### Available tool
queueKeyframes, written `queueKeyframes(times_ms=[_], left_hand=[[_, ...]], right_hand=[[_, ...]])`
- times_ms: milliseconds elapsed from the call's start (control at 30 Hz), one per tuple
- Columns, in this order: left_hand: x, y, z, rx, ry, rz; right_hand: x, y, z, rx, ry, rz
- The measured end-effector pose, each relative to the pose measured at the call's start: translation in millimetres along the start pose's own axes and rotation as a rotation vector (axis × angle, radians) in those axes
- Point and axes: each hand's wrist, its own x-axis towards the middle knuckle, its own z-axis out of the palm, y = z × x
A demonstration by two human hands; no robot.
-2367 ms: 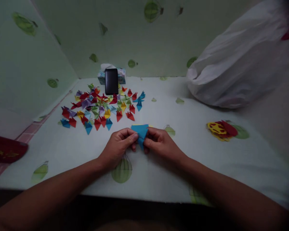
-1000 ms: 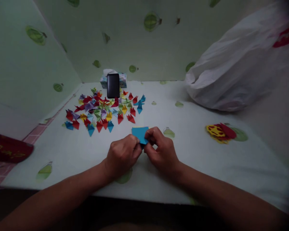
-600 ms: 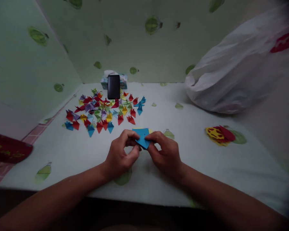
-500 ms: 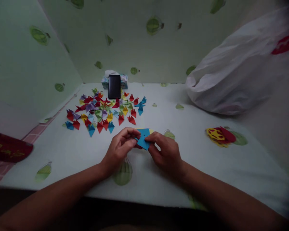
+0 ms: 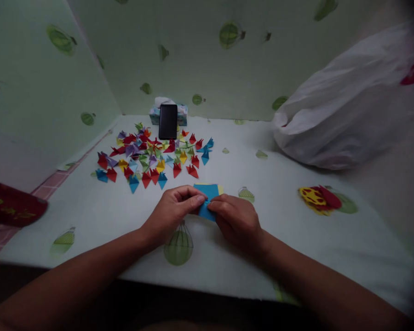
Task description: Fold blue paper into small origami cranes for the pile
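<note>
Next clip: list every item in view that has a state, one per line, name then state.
blue paper: partly folded, pinched between both hands
left hand: fingertips closed on the blue paper
right hand: fingertips closed on the blue paper
folded paper pieces: spread loose on the table
phone: propped upright, screen dark
tissue box: tissue sticking out
white plastic bag: full, lying on its side

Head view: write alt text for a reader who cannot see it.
Two hands, left hand and right hand, pinch a blue paper over a table. Beyond lie many colourful folded pieces, a phone and a white bag.
</note>
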Motion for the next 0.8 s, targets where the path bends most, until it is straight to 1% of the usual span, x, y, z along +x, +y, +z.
queueKeyframes(times_ms=[167,400,633,800], left_hand=[[-0.3,-1.5,1.6,-0.015,-0.02,-0.031],[-1.7,-3.8,2.0,-0.012,-0.022,-0.038],[-1.9,-1.9,4.4,-0.063,-0.035,-0.094],[-2.6,-1.4,4.5,-0.085,-0.038,-0.12]], right_hand=[[-0.6,-2.3,-1.4,0.002,0.026,0.066],[0.3,-4.3,-3.0,-0.009,0.004,0.125],[0.7,-2.2,-2.9,0.011,-0.01,0.029],[0.4,0.2,-3.1,-0.029,-0.022,-0.026]])
